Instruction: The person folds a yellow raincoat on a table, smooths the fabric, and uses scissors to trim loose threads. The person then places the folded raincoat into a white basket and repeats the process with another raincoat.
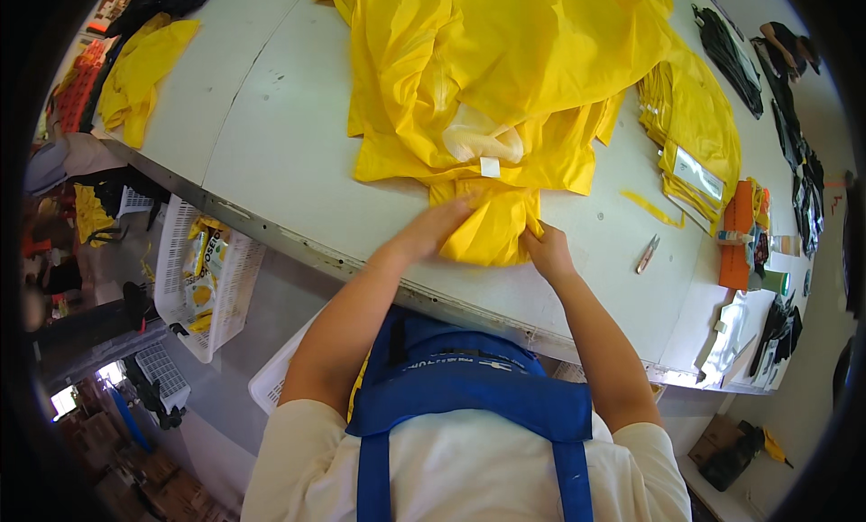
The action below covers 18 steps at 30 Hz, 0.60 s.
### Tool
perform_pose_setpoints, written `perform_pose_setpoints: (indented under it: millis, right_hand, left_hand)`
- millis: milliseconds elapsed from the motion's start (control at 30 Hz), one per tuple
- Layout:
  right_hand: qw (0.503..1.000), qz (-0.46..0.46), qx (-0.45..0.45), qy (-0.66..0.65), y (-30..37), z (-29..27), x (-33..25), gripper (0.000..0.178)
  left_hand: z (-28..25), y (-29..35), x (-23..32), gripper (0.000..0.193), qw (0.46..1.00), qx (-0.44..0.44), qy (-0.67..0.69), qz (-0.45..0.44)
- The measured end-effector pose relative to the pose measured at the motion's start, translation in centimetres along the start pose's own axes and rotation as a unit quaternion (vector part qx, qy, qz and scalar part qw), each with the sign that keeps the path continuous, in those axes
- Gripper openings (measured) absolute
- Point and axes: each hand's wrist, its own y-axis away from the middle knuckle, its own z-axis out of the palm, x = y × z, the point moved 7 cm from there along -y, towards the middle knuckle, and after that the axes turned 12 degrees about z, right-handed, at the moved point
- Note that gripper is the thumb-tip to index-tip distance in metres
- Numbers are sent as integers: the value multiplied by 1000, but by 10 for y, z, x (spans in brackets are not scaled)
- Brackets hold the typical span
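Observation:
A yellow raincoat [541,35] lies crumpled across the white table, its hood [492,238] toward me at the table's near edge. A small white label [490,166] shows at the neck, beside a pale see-through patch of lining. My left hand [444,222] is closed on the left side of the hood, its fingertips partly sunk among the folds. On the other side, my right hand [547,251] pinches the hood's right edge between thumb and fingers.
Thread snips [648,254] and a yellow strip [653,209] lie right of the hood. Beyond are a stack of folded yellow garments [695,134] and an orange box [737,233]. A white basket [216,314] of packaged goods stands left below the table edge [343,267].

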Motion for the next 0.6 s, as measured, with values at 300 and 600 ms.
perform_pose_setpoints:
  millis: [300, 600]
  right_hand:
    - [982, -50, 74, 165, -4, 8, -25, 45]
    - [831, -454, 94, 308, 81, 27, -18, 32]
  left_hand:
    - [50, 32, 73, 16, 925, 94, -326, 173]
    - [44, 23, 49, 14, 974, -64, -218, -4]
